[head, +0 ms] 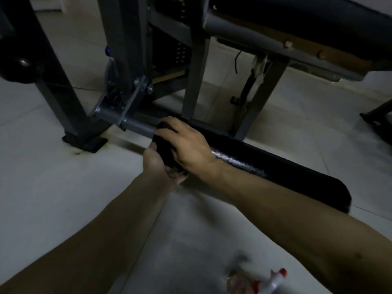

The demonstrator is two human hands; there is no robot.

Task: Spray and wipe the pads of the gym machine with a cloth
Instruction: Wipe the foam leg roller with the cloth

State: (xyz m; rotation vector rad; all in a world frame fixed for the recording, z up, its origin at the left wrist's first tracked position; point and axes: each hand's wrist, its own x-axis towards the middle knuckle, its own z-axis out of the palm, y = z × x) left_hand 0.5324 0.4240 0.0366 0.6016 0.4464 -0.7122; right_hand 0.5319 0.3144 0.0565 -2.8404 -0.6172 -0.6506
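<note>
no text could be read: the marks on the weight stack were too small, the spray bottle was blurred.

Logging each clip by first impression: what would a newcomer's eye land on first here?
Both hands meet mid-frame: the right hand wraps a dark cloth over the left end of the long black pad, and the left hand grips the cloth from below. A wet sheen streaks the pad just right of the hands. A spray bottle with a red-and-white head sits blurred on the floor at the bottom edge.
</note>
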